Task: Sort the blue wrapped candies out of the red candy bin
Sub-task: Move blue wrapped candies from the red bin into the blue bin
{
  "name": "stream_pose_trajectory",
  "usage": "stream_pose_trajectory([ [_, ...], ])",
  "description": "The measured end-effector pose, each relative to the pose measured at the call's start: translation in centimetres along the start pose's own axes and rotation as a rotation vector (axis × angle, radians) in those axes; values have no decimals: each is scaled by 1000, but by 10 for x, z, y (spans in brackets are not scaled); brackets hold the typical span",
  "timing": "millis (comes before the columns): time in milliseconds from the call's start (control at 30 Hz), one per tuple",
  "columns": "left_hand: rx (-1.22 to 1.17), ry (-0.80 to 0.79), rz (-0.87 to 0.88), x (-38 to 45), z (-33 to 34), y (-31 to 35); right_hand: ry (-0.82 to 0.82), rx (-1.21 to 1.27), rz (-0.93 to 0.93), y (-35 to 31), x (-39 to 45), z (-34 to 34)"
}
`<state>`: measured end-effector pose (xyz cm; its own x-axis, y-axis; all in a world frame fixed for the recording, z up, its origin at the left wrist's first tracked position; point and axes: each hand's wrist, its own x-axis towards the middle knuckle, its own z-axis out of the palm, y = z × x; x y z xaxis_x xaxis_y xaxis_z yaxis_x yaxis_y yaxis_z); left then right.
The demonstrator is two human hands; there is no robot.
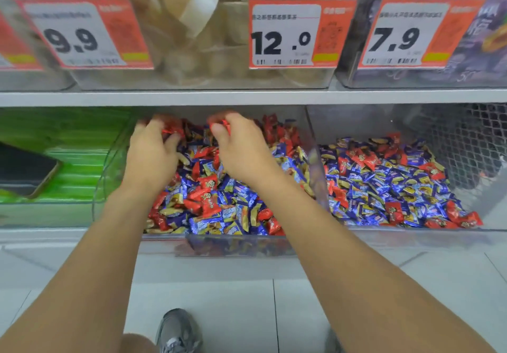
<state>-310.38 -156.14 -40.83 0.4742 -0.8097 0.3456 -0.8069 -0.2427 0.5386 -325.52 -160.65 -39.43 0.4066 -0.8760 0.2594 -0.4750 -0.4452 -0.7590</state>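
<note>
Two clear plastic bins stand side by side on the lower shelf. The middle bin holds a mix of blue wrapped candies and red wrapped candies. Both hands reach deep into its far end. My left hand curls its fingers around red candies at the back left. My right hand pinches a red candy between thumb and fingers at the back middle. The right bin holds mostly blue candies with some red ones among them.
A clear divider wall separates the two bins. A dark phone lies on green packs in the left bin. Upper-shelf bins with price tags overhang the work area. Wire mesh closes the far right. My shoe stands on the tiled floor.
</note>
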Motion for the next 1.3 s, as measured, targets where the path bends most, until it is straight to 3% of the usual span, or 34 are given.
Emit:
stream_pose_trajectory([
  [67, -5, 14, 35, 5, 1, -9, -10, -31, 16, -12, 15, 21],
  [233, -35, -171, 91, 6, -5, -15, -263, -230, -42, -22, 36, 27],
  [400, 54, -134, 91, -6, -17, -2, -268, -172, -109, 1, 3, -8],
  [500, -68, -15, 186, -28, -16, 38, -210, -188, -123, 25, -40, -57],
  [567, -220, -22, 293, -49, -11, 83, -132, -149, -64, 37, -67, -102],
  [633, -301, -148, 429, -71, 0, 132, -37, -162, -13, 54, -85, -145],
  [733, -313, -465, 596, -96, 28, 192, 9, -196, 108, 94, -101, -197],
  [833, -121, -833, 703, -100, 66, 230, -136, -275, 249, 144, -115, -223],
  [900, 109, -947, 764, -93, 92, 243, -183, -281, 270, 170, -120, -229],
  [1100, 647, -1093, 695, -67, 151, 243, -261, -304, 359, 207, -112, -242],
  [1300, 535, -973, 650, -65, 172, 231, -415, -595, 404, 209, -94, -226],
])
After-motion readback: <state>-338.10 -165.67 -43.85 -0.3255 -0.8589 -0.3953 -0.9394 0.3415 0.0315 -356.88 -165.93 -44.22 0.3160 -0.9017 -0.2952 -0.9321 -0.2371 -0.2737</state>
